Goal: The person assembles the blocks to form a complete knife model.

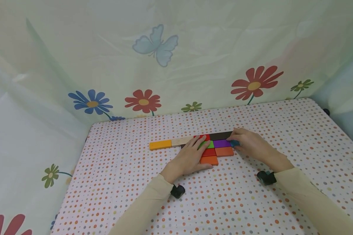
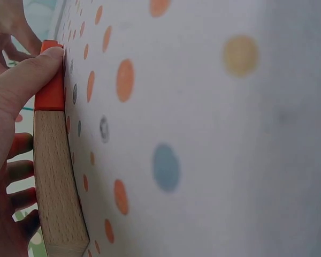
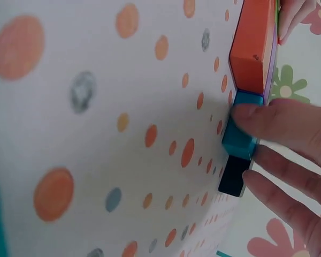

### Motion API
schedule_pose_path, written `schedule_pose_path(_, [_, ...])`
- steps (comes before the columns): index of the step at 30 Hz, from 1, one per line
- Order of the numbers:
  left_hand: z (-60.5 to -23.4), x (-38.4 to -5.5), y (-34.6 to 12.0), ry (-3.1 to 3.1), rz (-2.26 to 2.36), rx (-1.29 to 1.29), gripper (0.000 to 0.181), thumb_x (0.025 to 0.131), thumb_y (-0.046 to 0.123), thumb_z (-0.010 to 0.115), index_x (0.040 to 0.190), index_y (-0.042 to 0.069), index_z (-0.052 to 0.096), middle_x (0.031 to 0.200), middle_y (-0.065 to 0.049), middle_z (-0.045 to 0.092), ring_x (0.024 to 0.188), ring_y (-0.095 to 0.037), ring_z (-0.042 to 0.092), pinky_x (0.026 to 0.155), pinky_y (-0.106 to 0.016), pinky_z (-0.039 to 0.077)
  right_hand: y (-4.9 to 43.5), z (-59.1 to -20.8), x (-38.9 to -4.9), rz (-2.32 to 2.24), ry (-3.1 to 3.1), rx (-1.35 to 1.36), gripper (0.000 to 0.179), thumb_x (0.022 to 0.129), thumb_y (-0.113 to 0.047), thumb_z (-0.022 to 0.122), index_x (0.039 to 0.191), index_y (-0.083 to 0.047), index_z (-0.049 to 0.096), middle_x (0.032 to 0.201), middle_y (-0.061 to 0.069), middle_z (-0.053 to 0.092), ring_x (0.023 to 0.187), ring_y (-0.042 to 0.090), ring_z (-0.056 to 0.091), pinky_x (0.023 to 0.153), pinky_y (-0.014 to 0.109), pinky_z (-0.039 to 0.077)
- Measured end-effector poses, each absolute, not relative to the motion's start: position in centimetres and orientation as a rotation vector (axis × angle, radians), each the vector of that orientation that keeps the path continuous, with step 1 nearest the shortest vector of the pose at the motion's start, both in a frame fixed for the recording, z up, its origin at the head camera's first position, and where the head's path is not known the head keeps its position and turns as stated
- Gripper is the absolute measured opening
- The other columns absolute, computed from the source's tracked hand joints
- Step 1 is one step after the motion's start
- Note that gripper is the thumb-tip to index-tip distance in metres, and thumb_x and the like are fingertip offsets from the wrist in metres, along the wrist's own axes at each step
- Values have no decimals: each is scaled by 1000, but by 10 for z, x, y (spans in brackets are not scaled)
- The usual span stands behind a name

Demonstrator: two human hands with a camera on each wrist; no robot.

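Note:
Flat coloured wooden blocks lie edge to edge in stacked rows on the table. My left hand [image 1: 188,158] rests spread over their left part, fingers on the red block [image 1: 206,137] and green block [image 1: 207,144]. Its thumb touches the near orange block [image 1: 209,161]. At the right end, my right hand [image 1: 251,145] pinches a teal block [image 3: 239,138] between thumb and fingers. That block sits against the purple block [image 1: 222,144], beside the black block [image 1: 220,135]. An orange-red block [image 1: 224,151] lies just below the purple one. The left hand hides some blocks.
A yellow block [image 1: 160,145] and a pale plain wood block [image 1: 180,141] extend the far row leftward. The table [image 1: 129,182] wears a dotted cloth. Behind it hangs a flowered curtain [image 1: 194,49]. Each wrist carries a small black camera.

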State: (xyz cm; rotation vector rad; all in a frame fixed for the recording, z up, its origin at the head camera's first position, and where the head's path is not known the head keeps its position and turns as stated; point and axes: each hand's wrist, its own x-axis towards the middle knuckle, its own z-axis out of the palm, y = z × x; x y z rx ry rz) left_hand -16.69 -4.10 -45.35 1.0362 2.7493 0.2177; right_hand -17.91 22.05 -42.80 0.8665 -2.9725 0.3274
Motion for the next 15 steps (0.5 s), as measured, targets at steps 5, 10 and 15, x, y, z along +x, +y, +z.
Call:
schedule_pose_path(5, [-454,-166,-39,2755,209,1038,87,101,63,58,167,15,28,174,-8,19,160,-30,15,129,-39,13,224,-423,-174,323,-2944,907,34,78,-3,91,109,0,79,107,13,68,109,39,67,83,50,61])
schedule_pose_path(10, [-453,-166,-38,2755,213,1036,87,101,63,59,167,15,28,174,-8,19,160,-30,15,129,-38,13,233,-413,-162,393,-2982,863,31,81,-10,91,109,-2,79,104,11,67,98,32,67,78,49,61])
schedule_pose_path(15, [-454,-166,-40,2759,212,1030,87,100,63,58,167,15,28,174,-8,19,160,-30,15,129,-39,14,249,-412,-142,446,-3110,800,35,80,-21,93,109,-6,79,104,7,67,94,29,67,76,51,60])
